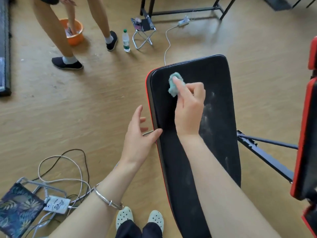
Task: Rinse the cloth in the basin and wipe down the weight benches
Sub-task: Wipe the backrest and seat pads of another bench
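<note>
Cloth (175, 85) is pinched by right hand (188, 110) on bench (221, 79); left hand (139, 134) is held open; right-side smears (208, 115), perhaps dust, should be pressed firmly.

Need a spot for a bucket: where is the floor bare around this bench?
Bare floor: left of the bench, between it and the bottle, and past its far end toward the table legs. Crowded nearest you on the left: cables and a power strip.

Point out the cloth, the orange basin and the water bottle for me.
cloth (172, 91): head view, lower bunched part.
orange basin (77, 38): head view, front outer wall.
water bottle (126, 41): head view, its label.
</note>
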